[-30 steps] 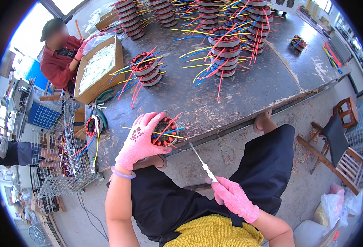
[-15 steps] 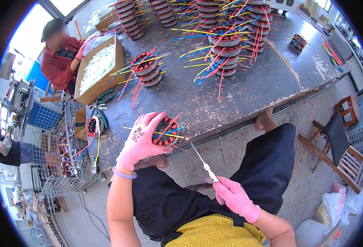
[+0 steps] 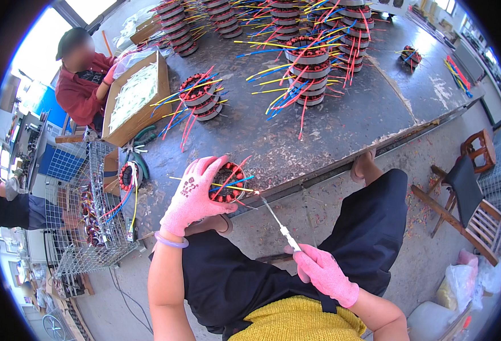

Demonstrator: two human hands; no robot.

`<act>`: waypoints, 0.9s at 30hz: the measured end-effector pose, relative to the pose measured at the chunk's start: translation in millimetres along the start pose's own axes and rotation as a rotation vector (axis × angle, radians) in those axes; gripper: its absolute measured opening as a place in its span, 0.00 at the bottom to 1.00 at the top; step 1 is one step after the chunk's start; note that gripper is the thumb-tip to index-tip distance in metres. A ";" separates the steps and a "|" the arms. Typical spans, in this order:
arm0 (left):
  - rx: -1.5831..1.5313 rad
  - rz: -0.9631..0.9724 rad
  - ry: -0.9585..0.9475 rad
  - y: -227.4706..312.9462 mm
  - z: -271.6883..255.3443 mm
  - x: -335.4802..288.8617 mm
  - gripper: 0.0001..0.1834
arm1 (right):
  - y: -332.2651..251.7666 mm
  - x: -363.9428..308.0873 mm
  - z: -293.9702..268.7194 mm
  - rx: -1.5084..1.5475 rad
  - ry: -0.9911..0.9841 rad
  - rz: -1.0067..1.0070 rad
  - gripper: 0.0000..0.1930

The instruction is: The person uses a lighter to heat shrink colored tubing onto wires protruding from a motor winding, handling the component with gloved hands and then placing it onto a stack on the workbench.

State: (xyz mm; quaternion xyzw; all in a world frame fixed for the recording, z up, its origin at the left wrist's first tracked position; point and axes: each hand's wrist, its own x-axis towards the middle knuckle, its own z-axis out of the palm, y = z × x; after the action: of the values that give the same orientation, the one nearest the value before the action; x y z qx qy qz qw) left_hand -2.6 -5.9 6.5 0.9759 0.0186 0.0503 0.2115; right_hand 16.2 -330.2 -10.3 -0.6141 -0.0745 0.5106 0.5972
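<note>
In a pink glove, my left hand [image 3: 191,196] grips a motor stator [image 3: 240,177] at the near edge of the table, its fingers wrapped over the ring's left side. Red windings line the ring, and red, blue and yellow leads stick out of it. My right hand [image 3: 324,273], also gloved in pink, is closed round the white handle of what looks like a soldering iron [image 3: 278,219]. The iron's long thin shaft points up and left. Its tip meets or nearly meets the end of a yellow lead, where a small bright orange glow shows.
Stacked stators [image 3: 308,74] with loose leads stand across the dark table [image 3: 250,128]. A short stack [image 3: 201,96] is nearer me. Pliers [image 3: 141,149] lie beside a wooden box [image 3: 162,96] of pale pieces. A wire basket [image 3: 91,250] stands at left. A co-worker [image 3: 80,85] sits behind the box.
My hands, the stator and the iron stay almost in place. At the far left, another person in dark clothes has shifted slightly. The view has moved a little.
</note>
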 end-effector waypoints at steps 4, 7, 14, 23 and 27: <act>0.003 0.011 0.002 -0.6 -0.1 0.0 0.54 | 2.4 0.5 0.1 -0.013 0.014 -0.016 0.17; 0.012 0.021 0.005 -1.1 0.3 0.4 0.54 | 7.7 2.1 -0.7 -0.011 0.012 -0.030 0.17; 0.007 0.023 0.006 -1.0 0.4 0.0 0.55 | 4.9 1.4 -0.3 -0.020 0.014 -0.028 0.17; 0.009 0.014 -0.001 -0.6 0.3 0.8 0.54 | 9.1 2.6 -1.8 -0.018 0.012 -0.018 0.17; 0.008 0.017 0.001 -0.6 0.1 0.5 0.54 | 5.4 1.4 -0.2 -0.010 0.017 -0.010 0.18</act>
State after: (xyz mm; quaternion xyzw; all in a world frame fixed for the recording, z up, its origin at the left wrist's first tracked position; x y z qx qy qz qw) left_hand -2.2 -5.4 6.2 0.9769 0.0109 0.0525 0.2069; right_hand 14.2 -330.9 -15.5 -0.6210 -0.0750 0.5019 0.5973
